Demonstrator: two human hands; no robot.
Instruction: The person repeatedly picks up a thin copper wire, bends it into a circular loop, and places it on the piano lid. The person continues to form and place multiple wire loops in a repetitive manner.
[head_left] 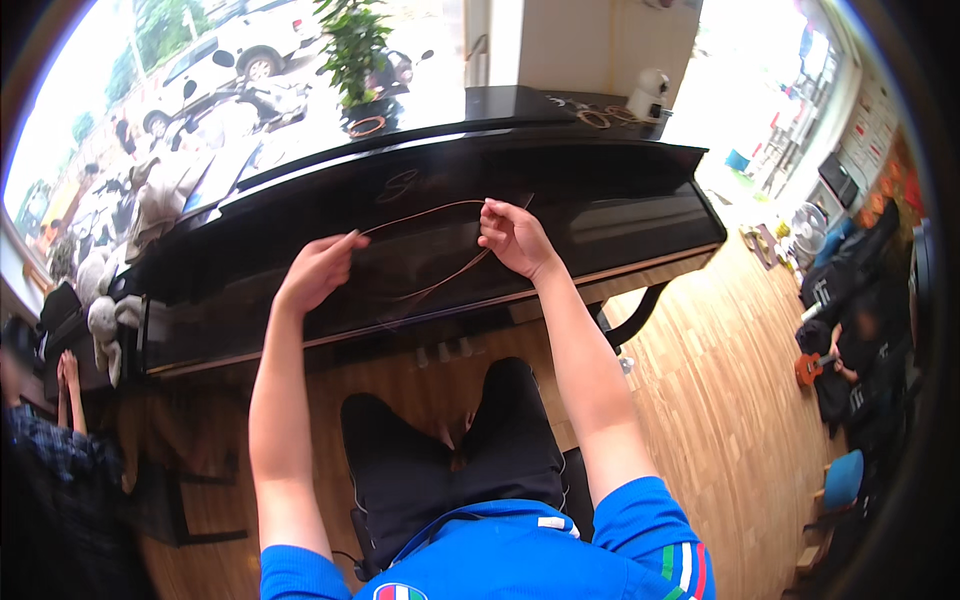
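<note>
A thin copper-coloured wire arcs between both of my hands in front of a black upright piano whose lid is closed. My left hand pinches one end of the wire at its fingertips. My right hand is closed on the other part of the wire, and a loose length loops down from it across the piano's front. I sit facing the piano, with my knees in dark trousers below.
On the piano top stand a potted plant, several wire coils and a small white device. Soft toys sit at the left end. One person is at the left, another with a small guitar at the right. Wooden floor.
</note>
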